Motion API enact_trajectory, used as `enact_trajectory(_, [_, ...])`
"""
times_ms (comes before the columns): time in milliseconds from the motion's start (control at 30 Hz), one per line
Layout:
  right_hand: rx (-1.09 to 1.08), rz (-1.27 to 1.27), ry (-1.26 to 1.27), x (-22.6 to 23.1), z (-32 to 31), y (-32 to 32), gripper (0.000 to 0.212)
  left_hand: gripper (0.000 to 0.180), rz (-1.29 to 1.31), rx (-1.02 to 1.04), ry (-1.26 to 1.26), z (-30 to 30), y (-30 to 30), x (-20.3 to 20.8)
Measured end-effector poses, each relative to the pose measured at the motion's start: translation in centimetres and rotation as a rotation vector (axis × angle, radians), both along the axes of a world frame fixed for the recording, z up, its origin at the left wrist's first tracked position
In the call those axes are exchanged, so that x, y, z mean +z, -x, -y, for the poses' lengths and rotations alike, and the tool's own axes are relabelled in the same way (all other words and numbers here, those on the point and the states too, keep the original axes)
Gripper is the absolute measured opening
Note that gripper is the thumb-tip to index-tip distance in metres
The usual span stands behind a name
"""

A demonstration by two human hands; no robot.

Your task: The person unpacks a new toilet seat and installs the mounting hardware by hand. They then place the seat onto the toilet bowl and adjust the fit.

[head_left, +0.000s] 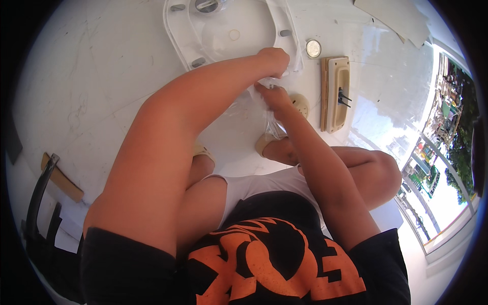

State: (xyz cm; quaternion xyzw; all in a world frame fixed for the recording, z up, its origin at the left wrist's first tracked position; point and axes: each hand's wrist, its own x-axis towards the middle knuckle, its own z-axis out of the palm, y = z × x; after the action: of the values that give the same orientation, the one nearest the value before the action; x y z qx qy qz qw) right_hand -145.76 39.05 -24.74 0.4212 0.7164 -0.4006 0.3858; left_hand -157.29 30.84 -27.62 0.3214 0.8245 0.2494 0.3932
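A white toilet seat (178, 38) with grey pads lies on the pale floor beyond my hands, with clear plastic film over it. My left hand (275, 61) is closed on the clear plastic film (273, 82) at the seat's near right edge. Just nearer to me, my right hand (276, 97) is also closed on the film, its fingers pinched together. A loose tail of the film hangs below the right hand, over my shoe. My fingertips are partly hidden.
Right of the seat sits a small round roll (313, 49), perhaps tape. Beside it lies a cream oblong piece (339, 94) with black prongs. My beige clogs (301, 104) are close by. A brown strip (68, 178) and black-framed furniture (38, 203) are at left. Bright glass panes line the right.
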Motion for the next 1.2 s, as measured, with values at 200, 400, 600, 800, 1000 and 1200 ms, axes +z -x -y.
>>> enact_trajectory(200, [0.657,-0.248,-0.148,-1.2,5.3,-3.8,0.044,0.031,-0.026,0.013,-0.040,0.3,-0.2,0.1])
enact_trajectory(400, [1.051,-0.437,0.334,2.7,10.5,-7.4,0.034,0.034,-0.031,0.001,-0.004,0.0,-0.2,-0.2])
enact_trajectory(600, [1.317,-0.320,0.709,6.7,14.4,-9.0,0.029,0.038,-0.038,-0.002,0.014,0.2,-0.4,-0.4])
enact_trajectory(800, [1.178,-0.387,0.320,4.6,3.3,-2.1,0.042,0.037,0.265,0.087,-0.217,1.8,1.5,-0.4])
enact_trajectory(1000, [0.960,-0.339,-0.085,6.2,-4.0,3.0,0.061,0.034,0.172,0.215,-0.181,6.0,4.6,0.8])
enact_trajectory(1200, [1.180,-0.022,-0.183,3.8,1.3,-2.9,0.094,0.032,-0.087,-0.159,-0.004,10.9,3.3,4.4])
